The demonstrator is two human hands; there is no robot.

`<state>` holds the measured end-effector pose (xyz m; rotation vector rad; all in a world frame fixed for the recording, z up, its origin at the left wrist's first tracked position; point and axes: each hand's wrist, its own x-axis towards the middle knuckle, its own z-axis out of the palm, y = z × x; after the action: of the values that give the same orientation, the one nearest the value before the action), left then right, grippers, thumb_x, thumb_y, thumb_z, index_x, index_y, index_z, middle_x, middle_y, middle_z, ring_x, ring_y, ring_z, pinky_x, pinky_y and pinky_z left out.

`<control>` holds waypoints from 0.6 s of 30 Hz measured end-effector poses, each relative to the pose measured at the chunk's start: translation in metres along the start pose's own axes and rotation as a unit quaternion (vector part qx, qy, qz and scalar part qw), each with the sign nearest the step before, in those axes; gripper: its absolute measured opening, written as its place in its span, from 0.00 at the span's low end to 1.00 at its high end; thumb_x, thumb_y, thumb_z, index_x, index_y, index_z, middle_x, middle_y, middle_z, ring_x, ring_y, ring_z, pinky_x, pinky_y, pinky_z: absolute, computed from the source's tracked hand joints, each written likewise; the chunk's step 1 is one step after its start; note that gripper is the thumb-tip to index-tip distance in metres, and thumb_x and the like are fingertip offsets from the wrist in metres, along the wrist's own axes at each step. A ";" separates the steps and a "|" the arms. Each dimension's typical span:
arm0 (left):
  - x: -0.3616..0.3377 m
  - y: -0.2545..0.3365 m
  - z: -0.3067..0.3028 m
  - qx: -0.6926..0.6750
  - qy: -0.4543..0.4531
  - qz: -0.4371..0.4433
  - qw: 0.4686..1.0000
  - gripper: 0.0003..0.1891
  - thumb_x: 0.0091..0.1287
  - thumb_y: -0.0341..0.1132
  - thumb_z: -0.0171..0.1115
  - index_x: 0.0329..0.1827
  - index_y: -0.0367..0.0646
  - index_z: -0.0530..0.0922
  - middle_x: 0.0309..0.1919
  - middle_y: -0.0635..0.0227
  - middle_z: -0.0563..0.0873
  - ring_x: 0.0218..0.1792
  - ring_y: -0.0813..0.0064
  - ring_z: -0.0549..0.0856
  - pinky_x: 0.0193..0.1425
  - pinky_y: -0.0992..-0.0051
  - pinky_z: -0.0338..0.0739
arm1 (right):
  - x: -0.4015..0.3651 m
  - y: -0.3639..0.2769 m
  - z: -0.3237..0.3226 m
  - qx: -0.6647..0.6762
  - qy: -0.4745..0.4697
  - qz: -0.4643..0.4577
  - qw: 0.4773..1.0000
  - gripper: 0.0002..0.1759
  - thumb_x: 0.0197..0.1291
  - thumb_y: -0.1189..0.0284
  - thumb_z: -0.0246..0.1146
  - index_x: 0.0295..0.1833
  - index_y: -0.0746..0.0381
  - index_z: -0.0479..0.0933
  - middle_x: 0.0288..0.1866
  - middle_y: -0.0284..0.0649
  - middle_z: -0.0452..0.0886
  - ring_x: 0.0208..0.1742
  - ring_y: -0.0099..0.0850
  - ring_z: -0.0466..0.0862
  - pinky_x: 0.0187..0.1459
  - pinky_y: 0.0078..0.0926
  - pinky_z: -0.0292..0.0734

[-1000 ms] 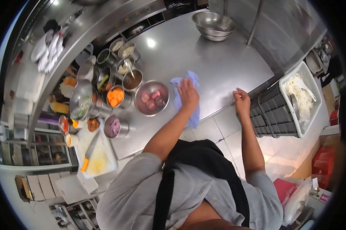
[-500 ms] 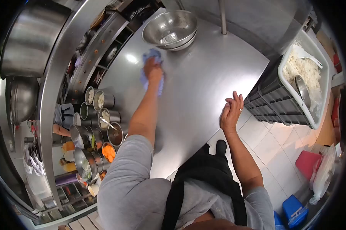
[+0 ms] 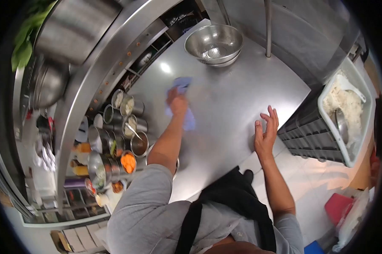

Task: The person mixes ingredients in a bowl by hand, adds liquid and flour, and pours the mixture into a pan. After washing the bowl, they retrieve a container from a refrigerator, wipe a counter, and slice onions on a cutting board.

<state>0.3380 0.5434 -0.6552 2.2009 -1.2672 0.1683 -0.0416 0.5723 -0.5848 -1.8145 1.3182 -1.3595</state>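
Pressed against a blue cloth (image 3: 188, 120), my left hand (image 3: 177, 101) rests on the steel worktable (image 3: 224, 114), its fingers gripping the bunched fabric and slightly smeared by motion. My right hand (image 3: 265, 135) hovers by the table's right edge, fingers spread and nothing in them. Beyond the cloth, at the far end of the table, sits a perforated steel colander (image 3: 214, 42) nested in another bowl. To the left of my left arm stand several steel containers, one with carrot pieces (image 3: 128, 162) and one with brown sauce (image 3: 139, 143) and a spoon handle sticking out.
On the right, a white tub (image 3: 347, 158) of cooked rice with a scoop rests on a dark crate (image 3: 305, 129). A steel shelf (image 3: 85, 63) carrying a large pot (image 3: 76, 31) runs along the left. A metal post (image 3: 268, 29) rises at the table's back.
My left hand has drawn the cloth back toward me across the tabletop. My right hand's fingers are spread wider. The whole view has shifted, so the colander appears farther right and lower.
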 end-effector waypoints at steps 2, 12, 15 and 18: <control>0.039 -0.017 0.000 0.120 0.022 -0.078 0.989 0.20 0.65 0.38 0.53 0.59 0.43 0.72 0.60 0.60 0.74 0.65 0.60 0.68 0.65 0.54 0.60 | 0.036 -0.020 0.012 0.002 -0.022 -0.067 0.997 0.17 0.58 0.75 0.59 0.54 0.64 0.72 0.70 0.52 0.61 0.72 0.52 0.56 0.69 0.45 0.52; 0.083 -0.044 0.041 0.127 0.070 0.051 0.988 0.19 0.63 0.35 0.54 0.57 0.39 0.73 0.54 0.53 0.77 0.60 0.54 0.72 0.61 0.52 0.63 | 0.190 0.006 0.154 -0.062 -0.057 -0.200 0.976 0.13 0.55 0.71 0.64 0.47 0.58 0.78 0.74 0.50 0.53 0.75 0.51 0.49 0.67 0.64 0.48; 0.054 0.011 0.062 0.073 0.097 0.076 0.990 0.19 0.60 0.31 0.54 0.55 0.40 0.75 0.54 0.53 0.77 0.59 0.53 0.72 0.60 0.51 0.63 | 0.212 0.017 0.166 -0.093 -0.116 -0.206 0.967 0.09 0.57 0.72 0.62 0.44 0.59 0.78 0.74 0.48 0.54 0.76 0.50 0.47 0.67 0.64 0.46; 0.023 0.092 0.086 -0.050 0.042 0.138 0.988 0.21 0.53 0.27 0.55 0.53 0.40 0.75 0.55 0.53 0.76 0.58 0.51 0.71 0.60 0.50 0.62 | 0.233 0.024 0.174 -0.106 -0.147 -0.211 0.961 0.10 0.57 0.72 0.62 0.46 0.58 0.78 0.74 0.48 0.54 0.76 0.49 0.46 0.67 0.65 0.45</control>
<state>0.2598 0.4445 -0.6776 1.9076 -1.4942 0.2948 0.1153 0.3260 -0.5705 -2.4415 0.9845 -1.1123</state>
